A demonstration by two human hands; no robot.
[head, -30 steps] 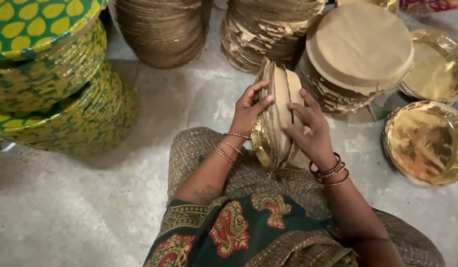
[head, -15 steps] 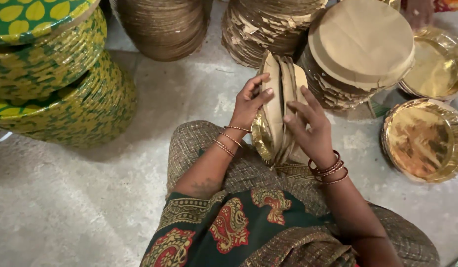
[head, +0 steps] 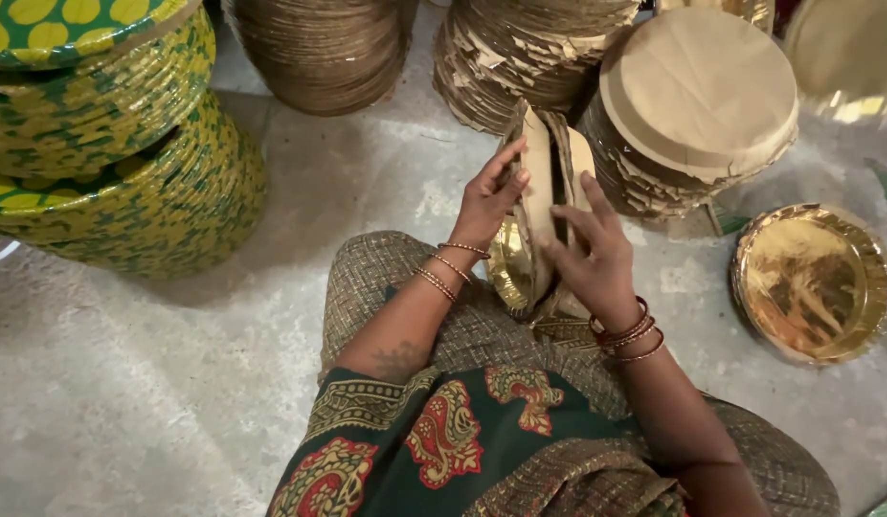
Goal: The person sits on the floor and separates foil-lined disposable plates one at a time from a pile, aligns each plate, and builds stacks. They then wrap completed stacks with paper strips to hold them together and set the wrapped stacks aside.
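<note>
A small bundle of paper plates [head: 542, 206], brown on the back and gold on the face, stands on edge on my lap. My left hand [head: 488, 198] presses against its left side with the fingers curled over the top edge. My right hand [head: 594, 257] holds the right side, its fingers spread between the plates. Both wrists wear bangles. A stack of gold plates [head: 812, 282] lies face up on the floor to my right.
Tall stacks of brown plates [head: 697, 105] stand just beyond my hands, with more stacks [head: 324, 48] further left. Green and yellow patterned plate stacks [head: 99, 144] fill the upper left. The floor [head: 127, 402] is grey concrete.
My hands and the bundle stay in place on my lap. The fingers have shifted slightly along the plate edges, and the view has tilted a little.
</note>
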